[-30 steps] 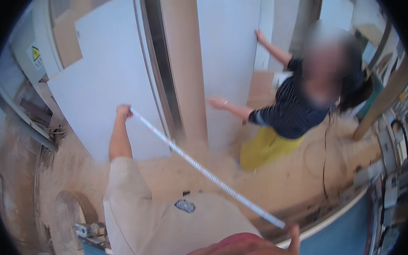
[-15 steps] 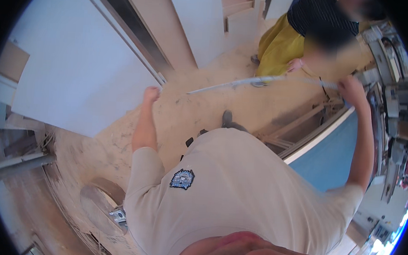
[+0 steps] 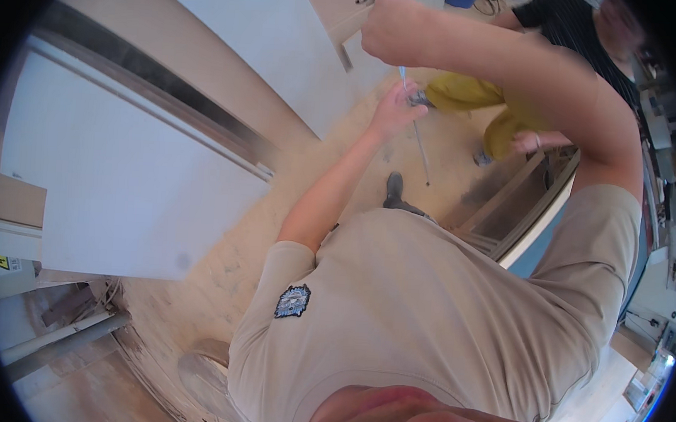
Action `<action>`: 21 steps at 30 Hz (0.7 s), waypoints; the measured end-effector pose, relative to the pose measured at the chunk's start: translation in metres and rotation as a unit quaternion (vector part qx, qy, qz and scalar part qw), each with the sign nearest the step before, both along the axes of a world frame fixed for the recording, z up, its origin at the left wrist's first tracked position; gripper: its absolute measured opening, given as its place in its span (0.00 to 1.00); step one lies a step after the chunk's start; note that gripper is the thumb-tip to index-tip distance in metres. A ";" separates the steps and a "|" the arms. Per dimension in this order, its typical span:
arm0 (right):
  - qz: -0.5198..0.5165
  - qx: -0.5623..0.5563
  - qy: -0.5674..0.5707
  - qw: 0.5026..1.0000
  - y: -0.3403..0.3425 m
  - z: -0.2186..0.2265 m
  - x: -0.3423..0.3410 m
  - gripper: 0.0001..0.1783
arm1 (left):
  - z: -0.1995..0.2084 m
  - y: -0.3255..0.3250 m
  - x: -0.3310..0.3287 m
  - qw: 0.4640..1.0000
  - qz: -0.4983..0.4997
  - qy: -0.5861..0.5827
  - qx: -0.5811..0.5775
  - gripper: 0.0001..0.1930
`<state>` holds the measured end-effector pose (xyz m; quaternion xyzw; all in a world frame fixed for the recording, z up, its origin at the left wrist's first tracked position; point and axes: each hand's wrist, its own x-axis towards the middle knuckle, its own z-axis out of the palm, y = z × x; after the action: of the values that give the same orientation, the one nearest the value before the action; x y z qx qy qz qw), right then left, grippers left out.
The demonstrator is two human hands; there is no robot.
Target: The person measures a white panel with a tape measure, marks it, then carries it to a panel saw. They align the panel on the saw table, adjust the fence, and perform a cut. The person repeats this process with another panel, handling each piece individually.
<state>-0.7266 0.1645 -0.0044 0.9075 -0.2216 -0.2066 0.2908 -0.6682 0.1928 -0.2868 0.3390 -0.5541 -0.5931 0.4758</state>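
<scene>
At twelve o'clock, seemingly light, springy tape (image 3: 421,149), best edge-held, is clenched by right hand (image 3: 393,30); left hand (image 3: 393,114) is half-opened.

Thin tape (image 3: 419,142) hangs from the right hand (image 3: 396,30) past the left hand (image 3: 395,112).

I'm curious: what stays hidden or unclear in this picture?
All in the head view:
- Right hand's palm side: turned away, hidden by its own back.
- Left hand's exact grip on the thin tape: too small.
- Tape's markings: too small.
- Other person's waist: behind the right forearm; head: cut by the upper edge.
</scene>
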 end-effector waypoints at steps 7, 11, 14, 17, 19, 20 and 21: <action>-0.074 0.105 -0.108 0.986 -0.137 -0.021 -0.092 0.06 | -0.001 -0.094 0.010 0.965 -0.036 -0.253 -0.059 0.30; -0.192 0.240 -0.142 0.941 -0.252 -0.051 -0.123 0.09 | -0.007 -0.106 0.103 0.844 0.257 -0.421 -0.212 0.34; -0.190 0.285 -0.259 0.903 -0.341 -0.084 -0.109 0.10 | -0.034 -0.081 0.198 0.778 0.457 -0.421 -0.093 0.32; -0.109 0.281 -0.382 0.874 -0.416 -0.122 -0.033 0.13 | -0.091 -0.047 0.276 0.725 0.491 -0.474 0.095 0.26; -0.067 0.273 -0.441 0.852 -0.455 -0.140 0.038 0.14 | -0.141 -0.018 0.302 0.704 0.455 -0.506 0.204 0.21; -0.057 0.274 -0.454 0.846 -0.473 -0.145 0.077 0.15 | -0.168 -0.005 0.306 0.709 0.434 -0.495 0.253 0.20; -0.040 0.277 -0.459 0.843 -0.490 -0.147 0.112 0.15 | -0.193 0.008 0.307 0.711 0.413 -0.495 0.281 0.19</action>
<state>-0.6146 -0.3254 -0.1514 0.9318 -0.2993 0.1697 -0.1157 -0.3616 0.2012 -0.4799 0.8972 -0.3230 -0.2127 0.2134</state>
